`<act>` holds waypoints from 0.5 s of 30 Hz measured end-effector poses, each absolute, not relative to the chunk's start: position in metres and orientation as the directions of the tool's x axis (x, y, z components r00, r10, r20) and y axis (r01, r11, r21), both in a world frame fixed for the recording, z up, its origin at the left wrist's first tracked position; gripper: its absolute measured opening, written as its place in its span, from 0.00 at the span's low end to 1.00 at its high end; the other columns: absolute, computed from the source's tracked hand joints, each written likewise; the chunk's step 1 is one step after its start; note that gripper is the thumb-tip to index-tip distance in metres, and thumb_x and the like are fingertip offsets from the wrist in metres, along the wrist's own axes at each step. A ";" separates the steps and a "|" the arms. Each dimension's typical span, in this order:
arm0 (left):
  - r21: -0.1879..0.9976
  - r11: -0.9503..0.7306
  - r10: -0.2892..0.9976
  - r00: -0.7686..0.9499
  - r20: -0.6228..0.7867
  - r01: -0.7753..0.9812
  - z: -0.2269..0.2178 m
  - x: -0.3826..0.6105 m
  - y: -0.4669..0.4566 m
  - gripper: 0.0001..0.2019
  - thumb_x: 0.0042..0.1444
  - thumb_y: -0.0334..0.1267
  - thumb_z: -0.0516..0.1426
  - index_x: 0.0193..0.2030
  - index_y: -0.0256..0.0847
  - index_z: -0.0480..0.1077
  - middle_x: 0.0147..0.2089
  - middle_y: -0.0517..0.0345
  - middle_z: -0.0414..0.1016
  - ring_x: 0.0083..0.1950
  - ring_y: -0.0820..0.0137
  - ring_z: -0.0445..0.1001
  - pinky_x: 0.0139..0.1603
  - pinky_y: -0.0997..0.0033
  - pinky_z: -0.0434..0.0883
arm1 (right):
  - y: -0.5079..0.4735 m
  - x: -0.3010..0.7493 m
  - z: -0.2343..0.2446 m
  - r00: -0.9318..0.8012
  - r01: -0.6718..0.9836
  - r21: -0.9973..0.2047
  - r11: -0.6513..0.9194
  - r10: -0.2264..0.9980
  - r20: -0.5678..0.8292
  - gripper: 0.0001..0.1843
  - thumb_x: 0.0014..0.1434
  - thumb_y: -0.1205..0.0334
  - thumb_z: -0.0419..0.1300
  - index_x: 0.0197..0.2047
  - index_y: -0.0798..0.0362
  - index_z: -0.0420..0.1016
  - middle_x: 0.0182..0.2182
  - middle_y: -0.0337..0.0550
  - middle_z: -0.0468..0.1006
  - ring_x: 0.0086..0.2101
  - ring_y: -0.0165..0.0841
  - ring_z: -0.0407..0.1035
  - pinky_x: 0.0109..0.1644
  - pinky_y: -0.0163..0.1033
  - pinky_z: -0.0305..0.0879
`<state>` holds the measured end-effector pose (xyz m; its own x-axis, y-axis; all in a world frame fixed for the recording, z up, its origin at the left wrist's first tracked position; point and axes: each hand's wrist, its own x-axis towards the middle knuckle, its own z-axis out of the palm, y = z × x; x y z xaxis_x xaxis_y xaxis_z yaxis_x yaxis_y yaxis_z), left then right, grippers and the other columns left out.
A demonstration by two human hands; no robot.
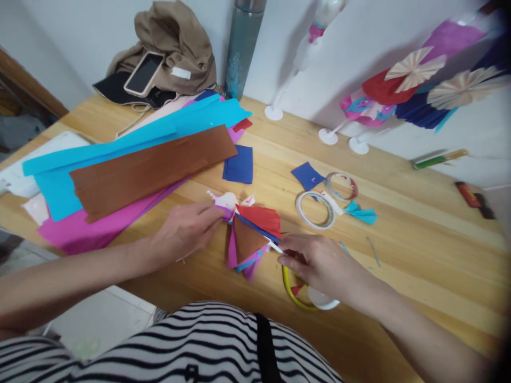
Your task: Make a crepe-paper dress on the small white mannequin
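Between my hands lies a paper figure (251,239) with a flared skirt of red, brown, blue and magenta crepe paper. My left hand (191,226) pinches its purple upper part, next to a white rounded piece (227,201). A white stick (275,246) comes out from under the skirt, and my right hand (319,260) is closed around it. Below that hand a white round base (322,299) shows in part. Beside it curves a yellow ring (293,292), partly covered by the fingers, with a red scrap in it.
Crepe sheets in blue (199,125), brown (155,173) and magenta (88,231) are piled at left. Right of centre lie tape rolls (315,210) and paper scraps. Behind stand a bottle (243,53) and finished-looking paper figures (383,96). A phone (144,73) rests on brown cloth.
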<state>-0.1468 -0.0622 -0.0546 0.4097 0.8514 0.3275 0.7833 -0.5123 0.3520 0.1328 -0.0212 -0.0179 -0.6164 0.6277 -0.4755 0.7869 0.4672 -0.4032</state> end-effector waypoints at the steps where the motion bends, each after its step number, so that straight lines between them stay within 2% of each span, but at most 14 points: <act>1: 0.322 -0.488 0.861 0.386 0.332 0.811 -0.051 -0.149 -0.059 0.10 0.67 0.32 0.51 0.49 0.39 0.72 0.46 0.50 0.79 0.45 0.67 0.78 0.42 0.70 0.75 | -0.022 0.133 -0.018 -0.619 0.784 -0.405 0.470 0.631 -0.467 0.10 0.63 0.67 0.54 0.31 0.53 0.74 0.29 0.46 0.79 0.28 0.35 0.71 0.32 0.36 0.57; 3: 0.211 -0.498 0.841 0.409 0.353 0.841 -0.043 -0.154 -0.050 0.15 0.64 0.32 0.55 0.56 0.40 0.69 0.59 0.43 0.73 0.58 0.59 0.72 0.54 0.60 0.73 | -0.023 0.134 -0.017 -0.628 0.777 -0.407 0.480 0.632 -0.453 0.10 0.62 0.67 0.54 0.30 0.53 0.74 0.29 0.46 0.79 0.28 0.34 0.71 0.32 0.36 0.57; 5: 0.164 -0.614 0.782 0.566 0.261 0.772 -0.036 -0.157 -0.039 0.27 0.59 0.35 0.61 0.65 0.41 0.62 0.69 0.41 0.62 0.71 0.50 0.57 0.66 0.46 0.63 | -0.023 0.134 -0.017 -0.632 0.774 -0.410 0.483 0.632 -0.448 0.10 0.62 0.67 0.54 0.30 0.53 0.74 0.29 0.46 0.79 0.27 0.34 0.70 0.31 0.36 0.56; 6: 0.185 -0.660 0.751 0.634 0.184 0.728 -0.032 -0.158 -0.032 0.34 0.57 0.36 0.63 0.68 0.42 0.58 0.72 0.42 0.58 0.74 0.48 0.51 0.68 0.44 0.58 | -0.023 0.134 -0.017 -0.631 0.774 -0.410 0.482 0.632 -0.449 0.10 0.62 0.67 0.54 0.30 0.53 0.73 0.29 0.46 0.79 0.27 0.34 0.70 0.31 0.36 0.56; 8: 0.312 -0.691 0.694 0.719 0.033 0.653 -0.025 -0.155 -0.018 0.40 0.55 0.41 0.64 0.71 0.43 0.51 0.74 0.43 0.55 0.76 0.49 0.48 0.69 0.46 0.57 | -0.023 0.134 -0.017 -0.625 0.780 -0.408 0.474 0.632 -0.458 0.10 0.62 0.67 0.54 0.30 0.52 0.73 0.29 0.46 0.79 0.27 0.34 0.70 0.31 0.37 0.55; 10: 0.490 -0.618 0.658 0.746 -0.105 0.615 -0.019 -0.149 0.000 0.38 0.60 0.46 0.60 0.73 0.41 0.49 0.74 0.43 0.55 0.74 0.55 0.54 0.66 0.56 0.62 | -0.023 0.134 -0.018 -0.614 0.788 -0.396 0.471 0.632 -0.472 0.10 0.63 0.66 0.55 0.31 0.52 0.73 0.29 0.45 0.79 0.28 0.35 0.70 0.31 0.37 0.56; 11: 0.553 -0.538 0.677 0.717 -0.165 0.636 -0.015 -0.145 0.009 0.34 0.64 0.47 0.55 0.72 0.37 0.50 0.73 0.41 0.57 0.71 0.57 0.60 0.63 0.60 0.65 | -0.023 0.134 -0.018 -0.613 0.790 -0.390 0.473 0.632 -0.474 0.09 0.63 0.66 0.55 0.31 0.52 0.73 0.29 0.45 0.79 0.28 0.35 0.71 0.32 0.37 0.56; 13: 0.533 -0.387 0.794 0.566 -0.222 0.752 -0.010 -0.133 0.026 0.25 0.68 0.45 0.46 0.66 0.33 0.62 0.64 0.41 0.70 0.61 0.57 0.71 0.53 0.64 0.69 | -0.023 0.134 -0.018 -0.617 0.787 -0.384 0.483 0.629 -0.473 0.10 0.63 0.66 0.54 0.32 0.52 0.73 0.29 0.45 0.79 0.29 0.35 0.71 0.32 0.37 0.56; 14: 0.499 -0.354 0.826 0.515 -0.229 0.791 -0.008 -0.127 0.034 0.22 0.67 0.46 0.48 0.58 0.32 0.70 0.56 0.41 0.76 0.53 0.58 0.76 0.47 0.67 0.69 | -0.023 0.134 -0.017 -0.619 0.785 -0.382 0.487 0.627 -0.473 0.10 0.64 0.66 0.54 0.32 0.52 0.73 0.30 0.45 0.79 0.29 0.36 0.72 0.32 0.36 0.56; 15: 0.493 -0.353 0.817 0.519 -0.252 0.795 -0.008 -0.120 0.041 0.20 0.64 0.46 0.51 0.50 0.33 0.74 0.49 0.44 0.79 0.47 0.60 0.77 0.41 0.70 0.68 | -0.023 0.134 -0.017 -0.620 0.784 -0.382 0.489 0.625 -0.473 0.10 0.64 0.66 0.54 0.33 0.52 0.73 0.30 0.45 0.79 0.29 0.36 0.72 0.32 0.36 0.56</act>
